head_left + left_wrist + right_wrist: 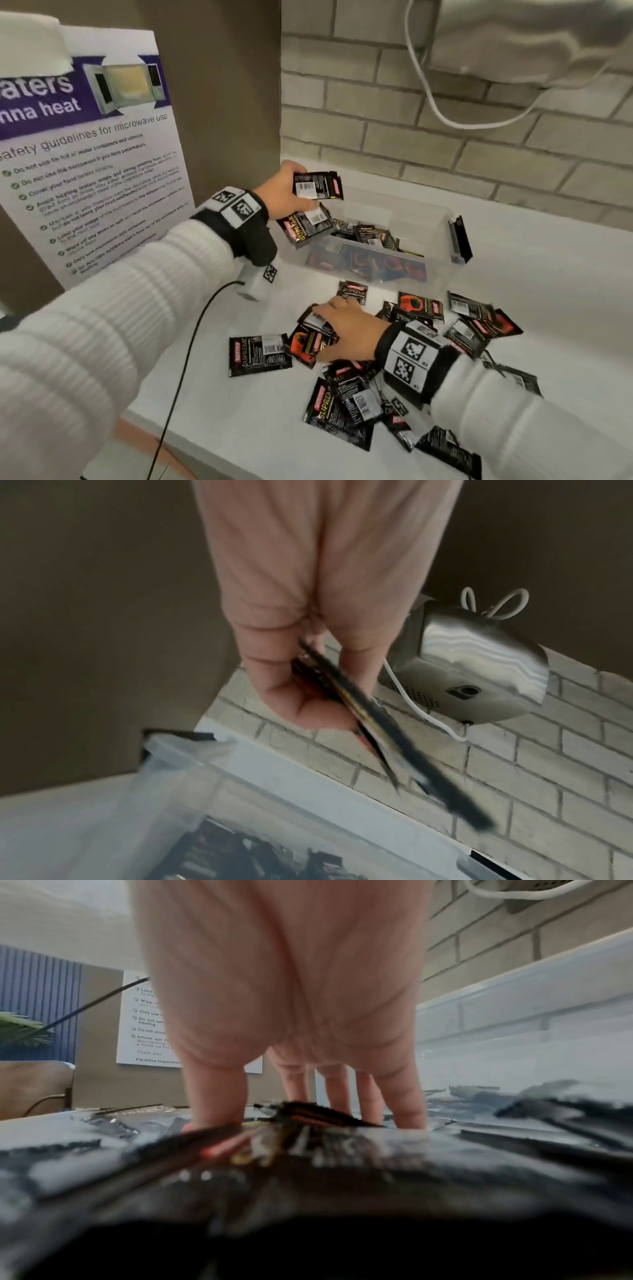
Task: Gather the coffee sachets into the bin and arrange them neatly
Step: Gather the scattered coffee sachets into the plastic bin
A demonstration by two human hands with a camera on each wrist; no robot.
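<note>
A clear plastic bin stands on the white counter and holds several black coffee sachets. My left hand hovers over the bin's left end and pinches a few sachets between thumb and fingers; in the left wrist view these held sachets show edge-on above the bin. Many loose sachets lie scattered in front of the bin. My right hand lies flat on this pile, its fingers straight and pressing down on a black and orange sachet.
A microwave safety poster leans on the brown panel at the left. A brick wall runs behind the counter, with a steel dispenser and a white cable on it. A black wire hangs from my left wrist across the counter's front.
</note>
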